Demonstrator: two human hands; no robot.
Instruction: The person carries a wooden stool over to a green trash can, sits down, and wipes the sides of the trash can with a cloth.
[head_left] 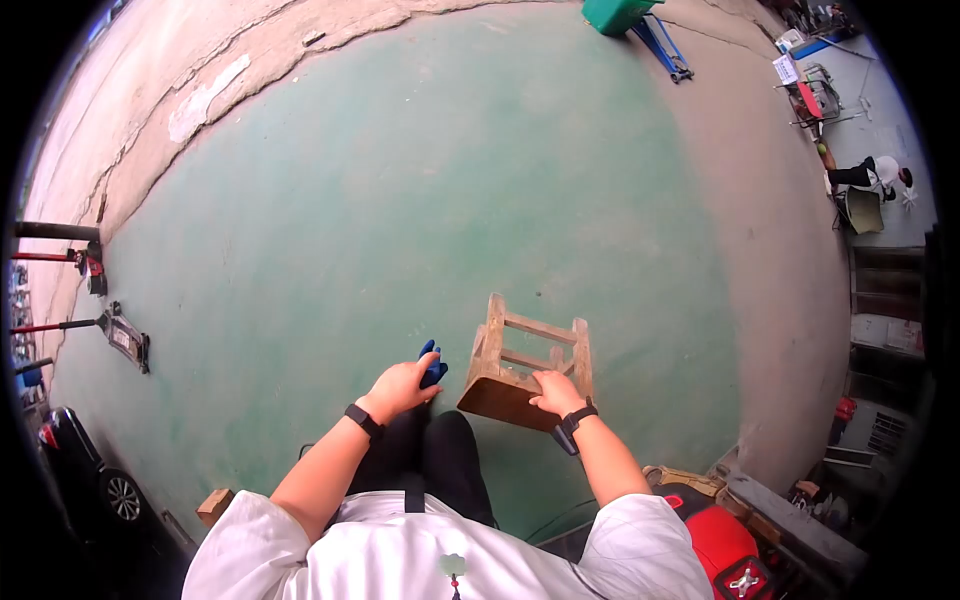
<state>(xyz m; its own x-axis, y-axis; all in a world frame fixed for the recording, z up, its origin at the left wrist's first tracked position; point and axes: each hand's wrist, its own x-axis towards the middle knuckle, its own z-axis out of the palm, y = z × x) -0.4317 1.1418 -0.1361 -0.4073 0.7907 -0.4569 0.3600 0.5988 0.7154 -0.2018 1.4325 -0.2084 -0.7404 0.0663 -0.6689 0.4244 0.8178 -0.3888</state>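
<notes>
While the right hand [558,393] grips the tilted stool [508,396], the left hand [400,388] holds a blue glove [433,370]. The stool looks stiff, fairly light; its rails [540,328] should suit gripping.

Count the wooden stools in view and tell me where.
1: the wooden stool gripped by the right hand, out in front of the person. Others could be hidden near the picture's edges.
</notes>
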